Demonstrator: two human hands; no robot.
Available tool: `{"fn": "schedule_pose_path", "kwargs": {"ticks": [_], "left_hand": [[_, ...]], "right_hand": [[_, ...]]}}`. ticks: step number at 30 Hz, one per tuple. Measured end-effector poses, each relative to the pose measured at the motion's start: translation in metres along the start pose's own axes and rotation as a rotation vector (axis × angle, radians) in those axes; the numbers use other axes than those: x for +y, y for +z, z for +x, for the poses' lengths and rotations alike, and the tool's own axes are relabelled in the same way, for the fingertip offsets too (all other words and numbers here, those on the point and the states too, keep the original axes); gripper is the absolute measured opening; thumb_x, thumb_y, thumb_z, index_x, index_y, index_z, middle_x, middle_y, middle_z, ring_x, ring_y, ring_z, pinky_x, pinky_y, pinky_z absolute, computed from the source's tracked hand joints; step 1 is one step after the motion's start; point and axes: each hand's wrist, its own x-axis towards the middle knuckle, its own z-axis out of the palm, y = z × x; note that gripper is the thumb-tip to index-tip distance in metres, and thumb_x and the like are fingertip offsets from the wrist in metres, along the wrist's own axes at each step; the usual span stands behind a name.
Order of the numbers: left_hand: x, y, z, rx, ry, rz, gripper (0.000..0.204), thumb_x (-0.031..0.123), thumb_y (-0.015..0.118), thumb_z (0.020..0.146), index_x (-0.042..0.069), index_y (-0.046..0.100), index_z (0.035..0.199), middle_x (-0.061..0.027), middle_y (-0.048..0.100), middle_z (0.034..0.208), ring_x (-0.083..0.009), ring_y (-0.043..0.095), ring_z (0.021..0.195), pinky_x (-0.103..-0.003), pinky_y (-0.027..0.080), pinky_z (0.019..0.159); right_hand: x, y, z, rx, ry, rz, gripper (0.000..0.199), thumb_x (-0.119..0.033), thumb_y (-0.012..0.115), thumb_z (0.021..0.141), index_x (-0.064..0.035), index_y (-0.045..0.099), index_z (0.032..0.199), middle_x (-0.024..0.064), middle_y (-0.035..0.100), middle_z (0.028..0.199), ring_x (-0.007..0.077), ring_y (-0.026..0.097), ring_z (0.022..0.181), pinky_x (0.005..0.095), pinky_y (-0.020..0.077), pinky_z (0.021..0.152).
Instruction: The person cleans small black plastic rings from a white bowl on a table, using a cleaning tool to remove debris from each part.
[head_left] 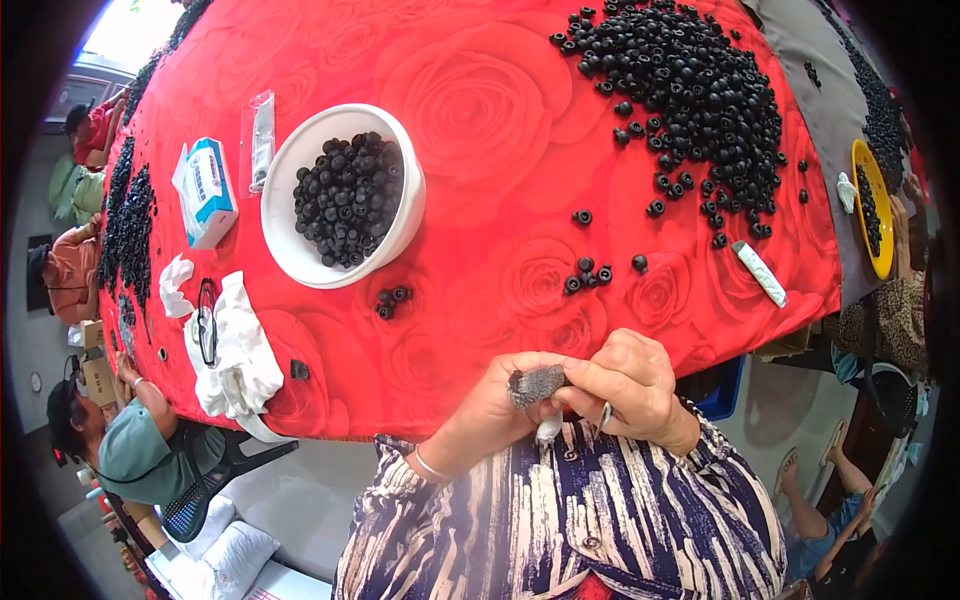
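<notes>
Just past the table's near edge, my left hand (492,405) is closed around a small grey, rough-textured piece (538,386), dark at its left end. The fingers of my right hand (632,385) pinch together at the piece's right end. A narrow silvery thing (605,415) shows by the right fingers; whether it is a ring or a tool I cannot tell. Below the grey piece, a small white tip (549,428) sticks out between the hands. Beyond them, a few small black round parts with holes (586,276) lie loose on the red tablecloth (470,330).
A white bowl (405,215) holds many black parts. A large heap of them (700,100) spreads at the far right, near a white wrapped stick (760,274). To the left are a tissue box (208,195), white cloth (235,350) and glasses (207,322). Other people sit around.
</notes>
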Motion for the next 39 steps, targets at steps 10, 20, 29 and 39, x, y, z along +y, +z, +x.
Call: {"fn": "schedule_pose_path", "kwargs": {"ticks": [10,20,29,39], "left_hand": [[-0.004,0.008,-0.008,0.080,0.064,0.146,0.022,0.009,0.057,0.089,0.000,0.060,0.109,-0.0044,0.064,0.085,-0.0082,0.061,0.070,-0.020,0.051,0.059],[0.000,0.010,-0.013,0.033,0.141,0.363,0.021,0.008,0.057,0.089,-0.001,0.060,0.108,-0.0040,0.061,0.087,-0.0074,0.057,0.065,-0.020,0.048,0.057],[0.005,0.009,-0.012,0.077,0.041,0.287,0.022,0.009,0.057,0.090,-0.002,0.060,0.108,-0.0044,0.061,0.087,-0.0086,0.057,0.064,-0.022,0.047,0.057],[0.006,0.009,-0.009,0.130,0.035,0.335,0.020,0.006,0.055,0.089,-0.002,0.061,0.106,-0.0031,0.061,0.084,-0.0073,0.055,0.065,-0.021,0.045,0.058]], "right_hand": [[-0.010,-0.004,-0.008,0.032,-0.046,-0.005,0.030,-0.002,0.076,0.062,-0.0003,0.062,0.089,0.0029,0.053,0.067,0.0152,0.048,0.049,0.0287,0.0361,0.043],[-0.018,-0.033,-0.001,-0.264,0.512,0.391,0.018,-0.005,0.058,0.077,-0.0001,0.054,0.094,0.0124,0.053,0.077,0.0271,0.055,0.068,0.0364,0.0424,0.059],[-0.012,-0.022,0.003,-0.287,0.492,0.229,0.013,-0.006,0.060,0.081,-0.0002,0.054,0.092,0.0131,0.052,0.075,0.0301,0.055,0.068,0.0369,0.0434,0.060],[-0.005,-0.021,0.003,-0.309,0.475,0.210,0.012,-0.006,0.063,0.079,-0.0012,0.057,0.087,0.0117,0.052,0.073,0.0283,0.055,0.066,0.0365,0.0433,0.057]]}}
